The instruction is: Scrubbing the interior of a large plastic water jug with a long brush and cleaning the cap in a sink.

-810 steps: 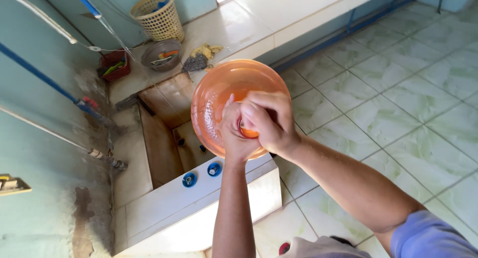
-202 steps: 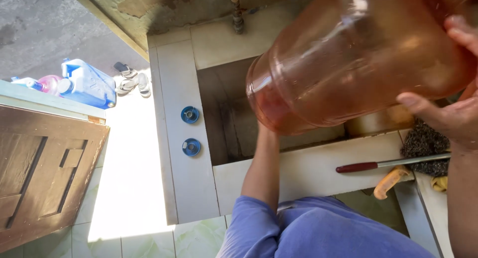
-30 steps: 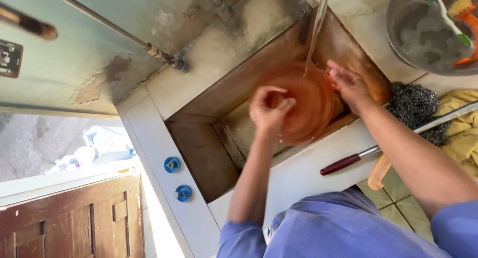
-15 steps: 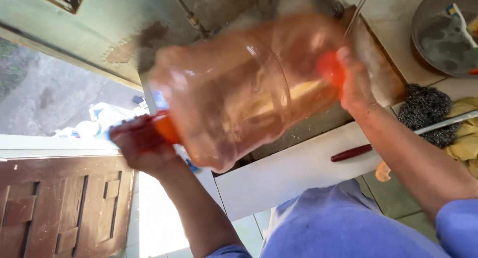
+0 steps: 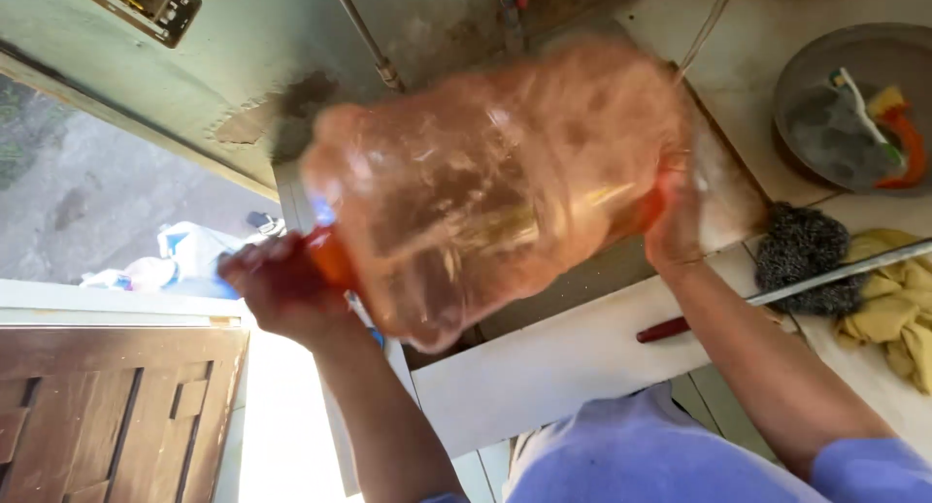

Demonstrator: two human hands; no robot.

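Jug (image 5: 495,187): big translucent orange plastic, blurred, lying sideways above the sink.
Left grip (image 5: 277,289): clasped round one end.
Right grip (image 5: 675,217): clasped round the other end.

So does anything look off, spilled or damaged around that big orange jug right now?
The translucent orange jug is held sideways over the sink, the left hand at its neck and the right hand at its base, blurred. No spill shows. The wall behind has peeling, stained paint.

Jug (image 5: 495,192) clear orange plastic, glossy; scourer (image 5: 804,260) rough wire; door (image 5: 107,411) matt wood.
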